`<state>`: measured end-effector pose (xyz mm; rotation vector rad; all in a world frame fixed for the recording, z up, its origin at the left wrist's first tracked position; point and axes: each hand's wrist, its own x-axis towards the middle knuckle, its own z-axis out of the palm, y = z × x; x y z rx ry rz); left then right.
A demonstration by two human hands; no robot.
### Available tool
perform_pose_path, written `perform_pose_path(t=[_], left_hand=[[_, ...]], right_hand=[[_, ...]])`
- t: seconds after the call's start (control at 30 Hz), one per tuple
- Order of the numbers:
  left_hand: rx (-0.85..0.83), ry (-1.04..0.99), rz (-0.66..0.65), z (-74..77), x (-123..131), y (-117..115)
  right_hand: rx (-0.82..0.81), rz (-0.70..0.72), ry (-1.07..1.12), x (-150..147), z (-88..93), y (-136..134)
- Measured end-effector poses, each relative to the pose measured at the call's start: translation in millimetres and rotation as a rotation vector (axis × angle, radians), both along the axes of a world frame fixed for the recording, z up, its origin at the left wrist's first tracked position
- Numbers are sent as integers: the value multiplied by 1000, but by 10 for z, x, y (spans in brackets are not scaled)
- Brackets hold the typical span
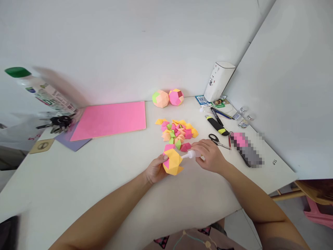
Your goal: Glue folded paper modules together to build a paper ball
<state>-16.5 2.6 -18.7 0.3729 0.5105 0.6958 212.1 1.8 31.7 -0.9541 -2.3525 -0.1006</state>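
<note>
My left hand (156, 168) is closed on a partly built paper ball (172, 163) of yellow and pink folded pieces, thumb on its near left face. Closed round a white glue bottle (195, 153) is my right hand (211, 155). The bottle's thin nozzle points left and meets, or nearly meets, the ball's right edge. Just beyond both hands lies a loose pile of folded paper pieces (177, 131) in pink, yellow, green and peach. Two finished-looking paper balls, a peach one (160, 99) and a pink one (176, 97), rest against the wall.
Pink paper sheets (111, 119) lie at the back left, near keys (61, 121) and a green-capped bottle (49, 93). On the right are scissors (217, 140), a utility knife (217, 125), pens, small glass jars (246, 121) and a white box (219, 81).
</note>
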Motion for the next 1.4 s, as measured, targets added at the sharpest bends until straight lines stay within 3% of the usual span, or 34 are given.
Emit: perform_pose_path(t=[0.3,0.53,0.7,0.9,1.0,1.13,1.4], left_hand=[[38,-16,-11,37,9,-1],[15,0,3,17,1,-1],[34,-24,-10,46,8,-4],[10,-19,6,24,-3,-2],[7,-16,2,20,-3,1],[-18,-7,25,20,6,2],[-67,-23,65,4,15,4]], right_hand=[[-30,16,164,-12,10,-17],[-29,0,-6,-1,-4,4],[30,-28,60,13,9,3],[-34,-7,16,0,4,-2],[-78,-113,157,19,25,5],[-296,-382,304,65,-13,39],[-521,-628,245,91,-271,204]])
